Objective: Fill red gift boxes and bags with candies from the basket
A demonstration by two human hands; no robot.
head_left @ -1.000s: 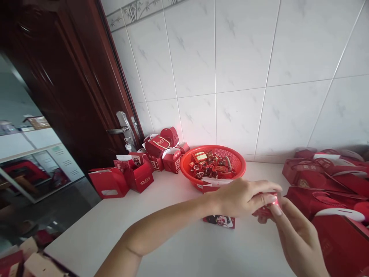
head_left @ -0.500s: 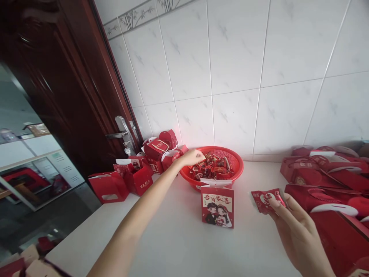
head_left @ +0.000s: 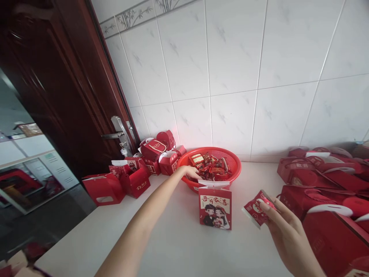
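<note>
My left hand [head_left: 191, 172] reaches over the near left rim of a red plastic basket [head_left: 236, 169], its fingertips down among red-wrapped candies [head_left: 216, 169]; whether they grip one is hidden. On the right, my right hand [head_left: 278, 217] pinches a red candy packet [head_left: 257, 207] between thumb and fingers, above the white table. Between the hands a red box [head_left: 215, 207] with a cartoon couple on its front stands upright before the basket, its white-edged top flaps raised.
Red boxes [head_left: 103, 188] stand at the left, with more piled behind them [head_left: 155, 149]. Many folded red boxes [head_left: 325, 231] cover the right side. A tiled wall [head_left: 230, 115] rises behind the white table [head_left: 173, 238]; a dark door [head_left: 66, 84] is at the left.
My left hand has moved from the back left of the basket down toward its near left side. The packet in my right hand has tilted and shifted slightly left. The view has moved slightly.
</note>
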